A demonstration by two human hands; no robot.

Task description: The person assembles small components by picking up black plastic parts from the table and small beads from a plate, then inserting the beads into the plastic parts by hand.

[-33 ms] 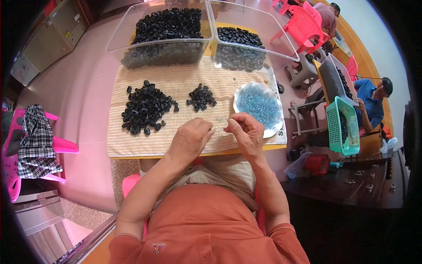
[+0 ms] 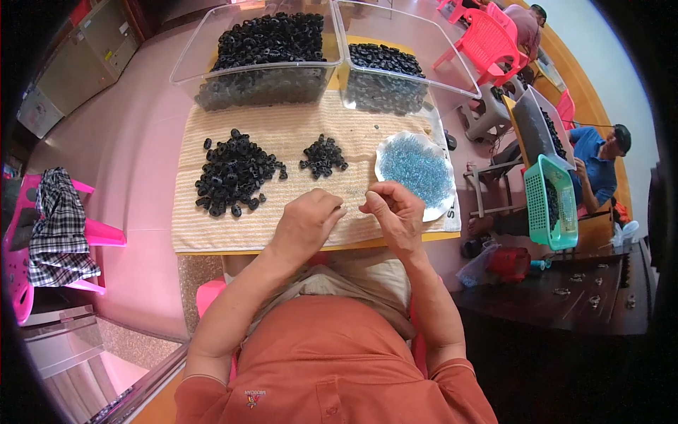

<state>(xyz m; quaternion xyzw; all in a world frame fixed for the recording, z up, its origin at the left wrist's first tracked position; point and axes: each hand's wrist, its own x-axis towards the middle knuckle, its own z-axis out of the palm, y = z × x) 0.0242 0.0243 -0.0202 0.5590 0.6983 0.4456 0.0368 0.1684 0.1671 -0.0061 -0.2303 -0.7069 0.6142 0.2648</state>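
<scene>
My left hand (image 2: 308, 222) is closed over the near part of the striped towel (image 2: 282, 237), fingertips pinched together and pointing right. What it pinches, if anything, is too small to make out. Facing it across a small gap, my right hand (image 2: 398, 216) has thumb and forefinger drawn together, its other fingers curled; anything between them is hidden. Beside my right hand lies a white scalloped plate (image 2: 381, 157) heaped with small translucent blue pieces (image 2: 417, 169). Beyond my left hand are a small pile of black plastic parts (image 2: 323, 156) and a larger pile of black parts (image 2: 233, 173).
Two clear plastic bins, one at left (image 2: 185, 69) and one at right (image 2: 452, 83), hold more black parts at the table's far side. A pink chair with a checked cloth (image 2: 60, 230) stands left. Rightward, a person in blue (image 2: 599, 166) sits by a green basket (image 2: 540, 212).
</scene>
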